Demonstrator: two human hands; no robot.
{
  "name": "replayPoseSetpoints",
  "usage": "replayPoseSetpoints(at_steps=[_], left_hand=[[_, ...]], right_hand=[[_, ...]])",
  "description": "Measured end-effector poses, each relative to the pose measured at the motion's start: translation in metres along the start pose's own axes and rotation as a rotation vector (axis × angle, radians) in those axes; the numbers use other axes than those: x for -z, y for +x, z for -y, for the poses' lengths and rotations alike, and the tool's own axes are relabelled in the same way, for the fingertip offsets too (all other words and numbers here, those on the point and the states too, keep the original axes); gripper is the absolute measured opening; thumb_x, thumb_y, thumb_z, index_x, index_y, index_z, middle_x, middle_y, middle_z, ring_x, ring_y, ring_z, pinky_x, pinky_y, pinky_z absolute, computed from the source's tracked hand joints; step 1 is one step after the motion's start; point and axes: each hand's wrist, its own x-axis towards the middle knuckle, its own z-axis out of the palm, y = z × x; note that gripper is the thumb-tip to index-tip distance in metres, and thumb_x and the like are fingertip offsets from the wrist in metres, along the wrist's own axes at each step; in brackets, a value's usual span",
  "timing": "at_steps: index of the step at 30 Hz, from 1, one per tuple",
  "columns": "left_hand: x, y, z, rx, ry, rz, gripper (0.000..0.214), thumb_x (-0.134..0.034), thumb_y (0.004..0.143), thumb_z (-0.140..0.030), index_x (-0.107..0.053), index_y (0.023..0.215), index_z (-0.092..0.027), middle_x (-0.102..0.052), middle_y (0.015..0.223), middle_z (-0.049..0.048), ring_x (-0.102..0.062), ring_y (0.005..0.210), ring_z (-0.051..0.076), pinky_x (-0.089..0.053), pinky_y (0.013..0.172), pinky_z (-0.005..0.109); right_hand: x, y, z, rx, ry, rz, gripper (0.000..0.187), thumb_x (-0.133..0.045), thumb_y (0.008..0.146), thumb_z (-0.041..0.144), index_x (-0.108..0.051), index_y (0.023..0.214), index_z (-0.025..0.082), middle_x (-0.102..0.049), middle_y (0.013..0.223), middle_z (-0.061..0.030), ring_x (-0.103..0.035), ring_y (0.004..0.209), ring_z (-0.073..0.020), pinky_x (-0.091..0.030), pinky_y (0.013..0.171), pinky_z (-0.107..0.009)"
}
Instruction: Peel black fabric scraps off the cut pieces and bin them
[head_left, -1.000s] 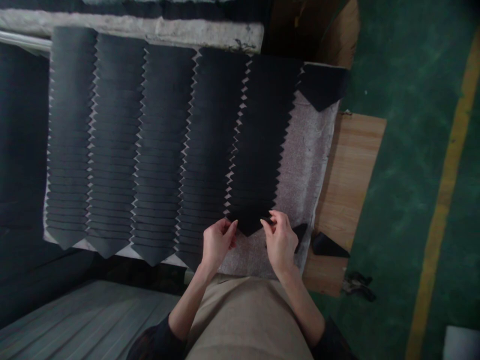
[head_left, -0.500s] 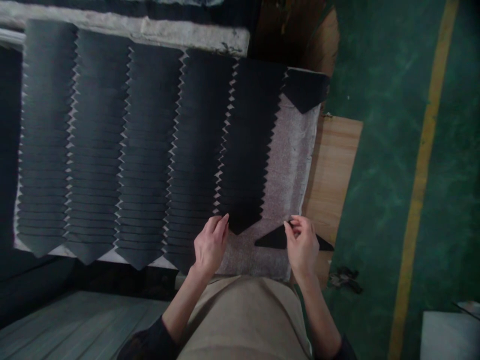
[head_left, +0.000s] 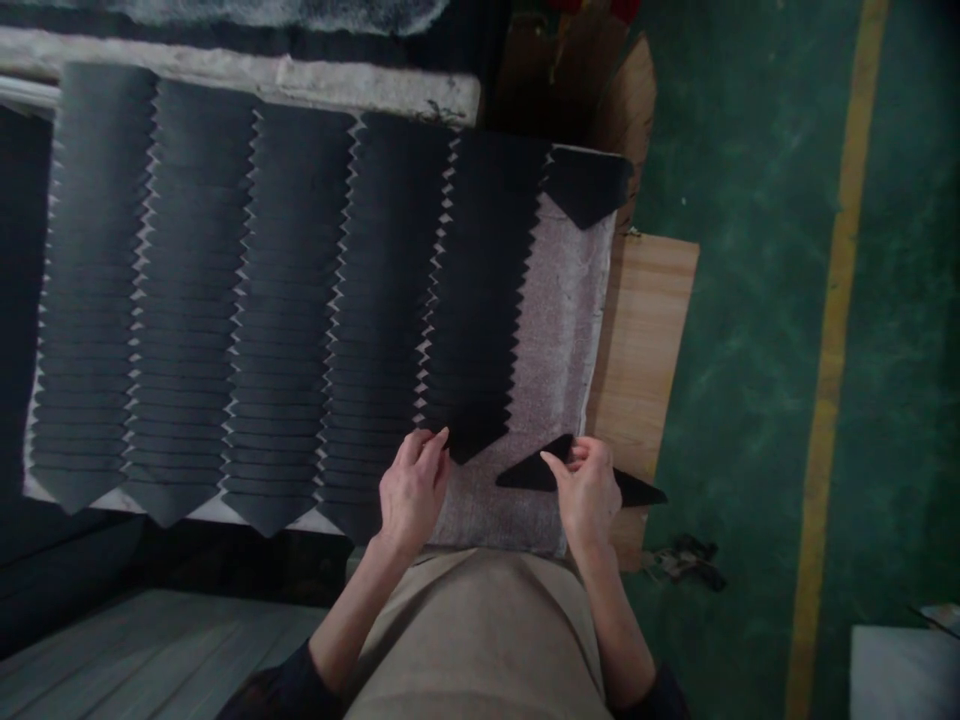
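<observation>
My right hand (head_left: 589, 492) is closed around the middle of a black triangular piece (head_left: 529, 470), thumb held a little apart from the fingers. The piece's points stick out on both sides of the hand, above the pale speckled cloth (head_left: 559, 320). My left hand (head_left: 411, 490) is pinched at the lower left corner of the nearest row of overlapping black pieces (head_left: 480, 300). What lies between its fingertips is hidden. Farther left, several more rows of overlapping dark pieces (head_left: 285, 300) have zigzag edges and pointed lower ends.
One dark pointed piece (head_left: 589, 185) lies at the cloth's far right corner. A wooden board (head_left: 645, 340) juts out on the right, beside the green floor (head_left: 750, 350) with its yellow line (head_left: 832, 330). Behind are a white padded edge (head_left: 360, 90) and cardboard (head_left: 630, 110).
The view has shifted slightly, so the rows appear farther left. My right thumb has moved away from the fingers, and more of the black triangular piece's upper part shows. My left hand stays by the row's corner.
</observation>
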Motion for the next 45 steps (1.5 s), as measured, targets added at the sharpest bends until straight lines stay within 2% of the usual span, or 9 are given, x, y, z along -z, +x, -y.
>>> replayPoseSetpoints(at_steps=[3, 7, 14, 19, 30, 33, 38, 42, 45], left_hand=[[-0.003, -0.008, -0.012, -0.078, -0.083, 0.061, 0.025, -0.046, 0.095, -0.023, -0.063, 0.113, -0.021, -0.064, 0.103, 0.0072, -0.063, 0.092, 0.019, -0.052, 0.078, 0.028], [-0.013, -0.017, -0.034, -0.168, -0.143, 0.255, 0.019, -0.047, 0.096, -0.023, -0.063, 0.106, -0.021, -0.066, 0.098, 0.0055, -0.065, 0.091, 0.019, -0.051, 0.076, 0.027], [-0.033, -0.021, -0.06, 0.066, -0.015, 0.45, 0.023, -0.059, 0.09, -0.032, -0.057, 0.11, -0.021, -0.069, 0.095, 0.0035, -0.068, 0.073, 0.018, -0.045, 0.06, 0.026], [-0.038, -0.019, -0.067, 0.218, -0.061, 0.468, 0.025, -0.062, 0.088, -0.033, -0.055, 0.108, -0.02, -0.07, 0.076, -0.0002, -0.067, 0.068, 0.019, -0.039, 0.058, 0.026], [-0.041, -0.016, -0.07, 0.284, -0.306, 0.421, 0.008, -0.065, 0.079, -0.025, -0.062, 0.083, -0.019, -0.061, 0.062, -0.0027, -0.055, 0.056, 0.013, -0.031, 0.054, 0.024], [-0.041, -0.018, -0.075, 0.261, -0.393, 0.468, 0.007, -0.064, 0.077, -0.024, -0.06, 0.076, -0.019, -0.056, 0.054, -0.0057, -0.051, 0.051, 0.011, -0.032, 0.051, 0.022], [-0.04, -0.021, -0.084, 0.177, -0.468, 0.42, 0.018, -0.062, 0.08, -0.025, -0.062, 0.097, -0.02, -0.057, 0.066, -0.0051, -0.051, 0.058, 0.011, -0.037, 0.056, 0.022], [-0.037, -0.018, -0.085, 0.039, -0.446, 0.33, 0.006, -0.06, 0.084, -0.026, -0.061, 0.082, -0.02, -0.056, 0.076, -0.0015, -0.05, 0.062, 0.012, -0.037, 0.057, 0.023], [-0.032, -0.017, -0.085, -0.121, -0.478, 0.329, 0.012, -0.055, 0.087, -0.019, -0.058, 0.076, -0.019, -0.055, 0.082, 0.0012, -0.052, 0.07, 0.012, -0.039, 0.062, 0.023]], right_hand=[[0.0, 0.0, 0.002, 0.01, -0.026, 0.033, 0.048, -0.051, 0.085, 0.066, -0.055, 0.097, 0.02, -0.066, 0.089, -0.0068, -0.062, 0.07, -0.0199, -0.037, 0.056, -0.028], [0.001, -0.002, 0.002, 0.008, 0.047, 0.074, 0.037, -0.053, 0.089, 0.056, -0.055, 0.097, 0.02, -0.066, 0.085, -0.0048, -0.063, 0.068, -0.0182, -0.041, 0.06, -0.028], [0.01, -0.015, -0.018, 0.085, 0.124, 0.136, 0.03, -0.051, 0.092, 0.047, -0.053, 0.102, 0.02, -0.062, 0.094, -0.0069, -0.063, 0.074, -0.0181, -0.048, 0.064, -0.029], [0.007, -0.03, -0.019, 0.126, 0.066, 0.169, 0.022, -0.054, 0.092, 0.036, -0.05, 0.107, 0.02, -0.06, 0.102, -0.0096, -0.063, 0.087, -0.0215, -0.05, 0.07, -0.032], [0.004, -0.033, -0.022, 0.149, 0.084, 0.159, 0.016, -0.056, 0.091, 0.028, -0.051, 0.104, 0.02, -0.06, 0.095, -0.007, -0.062, 0.082, -0.0202, -0.049, 0.069, -0.031], [0.003, -0.031, -0.025, 0.15, 0.108, 0.174, 0.018, -0.057, 0.09, 0.027, -0.05, 0.105, 0.02, -0.06, 0.094, -0.0063, -0.063, 0.08, -0.0199, -0.049, 0.068, -0.031], [0.009, -0.03, -0.03, 0.182, 0.154, 0.227, 0.025, -0.055, 0.09, 0.021, -0.05, 0.114, 0.02, -0.061, 0.097, -0.0063, -0.064, 0.081, -0.0198, -0.052, 0.069, -0.032], [0.026, -0.026, -0.023, 0.261, 0.052, 0.287, 0.047, -0.055, 0.088, 0.014, -0.047, 0.133, 0.025, -0.06, 0.102, -0.0075, -0.064, 0.083, -0.0217, -0.054, 0.066, -0.033], [0.038, -0.016, -0.016, 0.428, -0.032, 0.283, 0.05, -0.057, 0.084, 0.008, -0.055, 0.13, 0.031, -0.057, 0.117, -0.0102, -0.06, 0.106, -0.0274, -0.055, 0.079, -0.039]])
